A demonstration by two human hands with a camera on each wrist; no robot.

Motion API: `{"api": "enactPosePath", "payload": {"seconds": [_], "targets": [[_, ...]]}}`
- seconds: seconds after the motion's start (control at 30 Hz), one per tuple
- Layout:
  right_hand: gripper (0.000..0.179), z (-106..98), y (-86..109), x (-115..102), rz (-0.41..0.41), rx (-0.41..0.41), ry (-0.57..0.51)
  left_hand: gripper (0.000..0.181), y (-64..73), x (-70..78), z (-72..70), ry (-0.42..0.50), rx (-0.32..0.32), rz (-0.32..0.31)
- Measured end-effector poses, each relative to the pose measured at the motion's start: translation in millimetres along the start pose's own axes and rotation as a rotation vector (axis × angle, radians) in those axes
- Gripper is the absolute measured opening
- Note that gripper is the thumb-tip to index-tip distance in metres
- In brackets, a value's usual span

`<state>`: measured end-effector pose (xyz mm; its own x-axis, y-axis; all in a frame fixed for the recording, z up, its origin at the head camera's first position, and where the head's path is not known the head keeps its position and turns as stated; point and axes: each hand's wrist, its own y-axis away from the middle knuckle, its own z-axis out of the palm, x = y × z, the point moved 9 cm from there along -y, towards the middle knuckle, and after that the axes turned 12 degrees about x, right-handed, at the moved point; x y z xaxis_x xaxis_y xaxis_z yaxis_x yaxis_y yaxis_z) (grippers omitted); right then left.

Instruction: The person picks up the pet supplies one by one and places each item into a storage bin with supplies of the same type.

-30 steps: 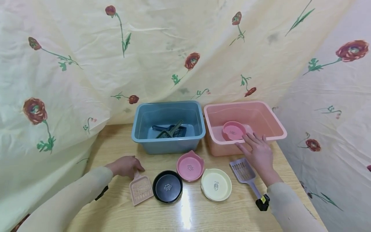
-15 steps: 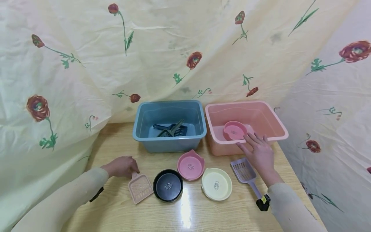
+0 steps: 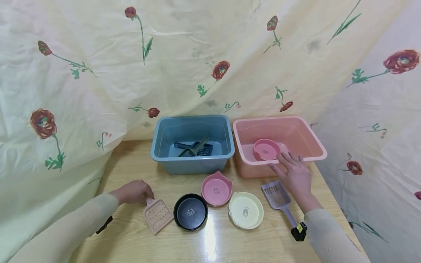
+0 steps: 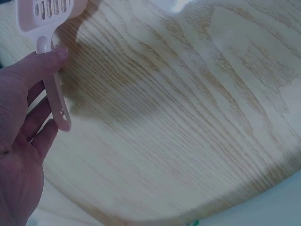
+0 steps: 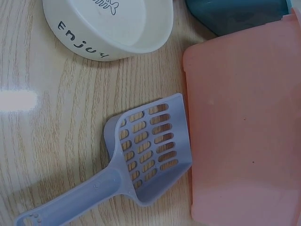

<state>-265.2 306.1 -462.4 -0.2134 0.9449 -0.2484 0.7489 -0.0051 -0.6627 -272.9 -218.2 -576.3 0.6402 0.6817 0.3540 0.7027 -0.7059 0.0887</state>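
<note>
My left hand (image 3: 133, 191) grips the handle of a pale pink litter scoop (image 3: 158, 215). In the left wrist view the thumb lies across the top of the handle (image 4: 56, 96), with the fingers behind it. My right hand (image 3: 296, 175) has its fingers spread at the front rim of the pink bin (image 3: 240, 146) and holds nothing. Inside that bin sits a bright pink bowl (image 3: 266, 149), just beyond the right fingertips. Below the right hand a lavender litter scoop (image 3: 276, 193) lies on the table, its slotted head close to the bin's wall in the right wrist view.
A blue bin (image 3: 192, 166) stands left of the pink one, holding a dark green scoop (image 3: 198, 147) and a dark blue scoop (image 3: 181, 145). Between the hands are a black bowl (image 3: 190, 212), a pink bowl (image 3: 216, 189) and a cream bowl (image 3: 245, 210). Flowered cloth (image 3: 184, 84) hangs behind.
My left hand has shifted a little to the left and toward me along with the pale pink scoop, whose head now shows turned. The right hand stays at the pink bin's rim.
</note>
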Motion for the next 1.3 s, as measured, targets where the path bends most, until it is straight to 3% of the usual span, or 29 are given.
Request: {"api": "enactPosePath", "payload": {"seconds": [0.2, 0.43, 0.67, 0.93, 1.3], "targets": [[0.061, -1, 0.0, -1, -0.015, 0.008, -0.001, 0.021, 4.5, 5.9, -6.0, -0.013, 0.013, 0.047], [0.06, -3, 1.2, -2, -0.023, 0.011, -0.005, 0.013, 6.8, 18.0, -24.3, -0.027, 0.052, 0.126], [0.061, -6, 1.5, -6, -0.027, 0.004, -0.008, 0.016, 6.3, 25.0, -33.1, 0.003, 0.064, 0.132], [0.062, -7, 5.5, -4, -0.023, 0.005, 0.001, 0.015, 5.6, 36.9, -41.5, -0.03, 0.107, 0.206], [0.063, -8, 5.2, -5, -0.037, 0.025, 0.006, 0.017, -0.3, 50.8, -55.9, -0.014, 0.096, 0.187]]}}
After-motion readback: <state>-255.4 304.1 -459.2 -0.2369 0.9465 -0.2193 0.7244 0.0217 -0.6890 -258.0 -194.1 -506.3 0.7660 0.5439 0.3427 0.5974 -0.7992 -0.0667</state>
